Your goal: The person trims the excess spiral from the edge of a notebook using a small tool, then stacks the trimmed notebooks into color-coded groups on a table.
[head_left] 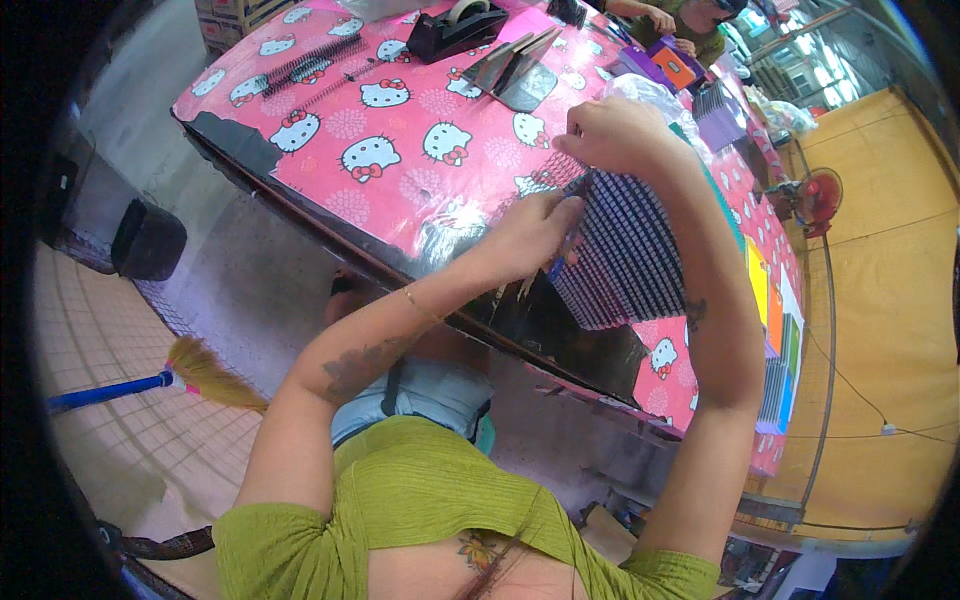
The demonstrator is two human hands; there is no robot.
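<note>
A stack of spiral-bound notebooks (635, 250), with rows of dark wire coils facing up, lies at the table's near edge. My left hand (535, 235) is closed at the stack's left side, around a small hand tool with a dark tip and a bit of blue handle; its exact kind is hidden. Over the stack's far left corner, my right hand (620, 135) bends down with its fingers curled together. Thin wire loops (552, 172) show just below those fingertips, but what they pinch is hidden.
Loose black wire coils (310, 65), a black tape dispenser (455, 30) and a grey angled stand (515, 75) sit farther back on the pink table cover (420, 190). Coloured notebooks (770, 300) lie at right. Across the table another person (690, 35) handles purple and orange items. A broom (210, 375) is at left.
</note>
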